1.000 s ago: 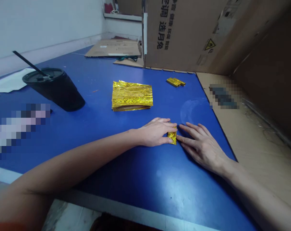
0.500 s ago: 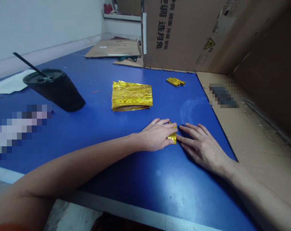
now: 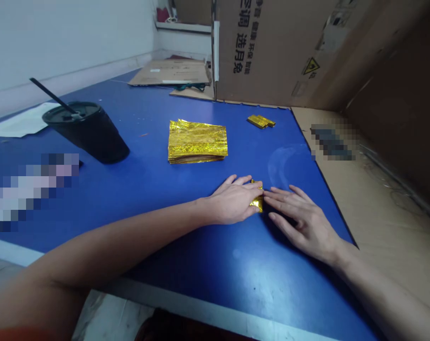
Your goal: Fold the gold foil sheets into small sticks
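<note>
Foil (image 3: 258, 204) lies on the table (image 3: 208, 255), partly beneath the left hand (image 3: 232, 201), at three o'clock from its palm; the long axis seems to run from just before twelve to just before six, across the left fingers, though the covered side hides the full outline; neither end shows as a tip. The left hand, the nearer, rests flat on it, fingers slightly spread, apparently pressing rather than pinching; the right hand (image 3: 303, 218), at four o'clock, is open and seemingly bare, fingertips by the foil's three-o'clock edge, contact unclear; the stack (image 3: 198, 139) sits toward half past ten.
</note>
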`<state>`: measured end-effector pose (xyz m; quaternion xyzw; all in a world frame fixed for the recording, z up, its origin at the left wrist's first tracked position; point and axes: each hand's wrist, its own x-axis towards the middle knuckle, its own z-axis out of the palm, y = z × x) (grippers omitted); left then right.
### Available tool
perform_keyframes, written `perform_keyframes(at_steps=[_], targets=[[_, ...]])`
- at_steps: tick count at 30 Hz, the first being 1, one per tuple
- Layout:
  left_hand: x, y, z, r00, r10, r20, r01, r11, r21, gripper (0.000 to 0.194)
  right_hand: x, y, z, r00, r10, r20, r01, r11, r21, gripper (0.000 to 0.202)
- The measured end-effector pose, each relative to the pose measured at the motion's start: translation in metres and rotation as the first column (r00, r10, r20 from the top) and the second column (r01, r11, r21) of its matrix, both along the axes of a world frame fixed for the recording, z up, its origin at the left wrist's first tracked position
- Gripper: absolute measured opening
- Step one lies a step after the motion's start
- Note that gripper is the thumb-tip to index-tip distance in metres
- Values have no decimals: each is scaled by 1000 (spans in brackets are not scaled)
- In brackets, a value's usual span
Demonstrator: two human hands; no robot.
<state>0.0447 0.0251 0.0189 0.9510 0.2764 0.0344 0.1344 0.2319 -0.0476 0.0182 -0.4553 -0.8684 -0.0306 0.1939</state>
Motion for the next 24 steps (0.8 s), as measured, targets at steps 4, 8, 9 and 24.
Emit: perform_keyframes(at_steps=[4,8,9,24], targets=[[0,0,1,1000,13,11,-13,1000,-27,41,-5,-4,0,996,64,55,-65,998,25,31],[0,0,-1,999,39,32,-38,999,-24,52,-9,-6,-1,989,111,97,-113,993,21,34],[0,0,-1,998,45,34,-44,999,-23,54,-10,-6,-1,987,112,111,-114,993,10,34],[-5,0,-8,998,-16,-65,16,1000,3,53,-16,-9,3,981,29,192,-10,995,-97,38]])
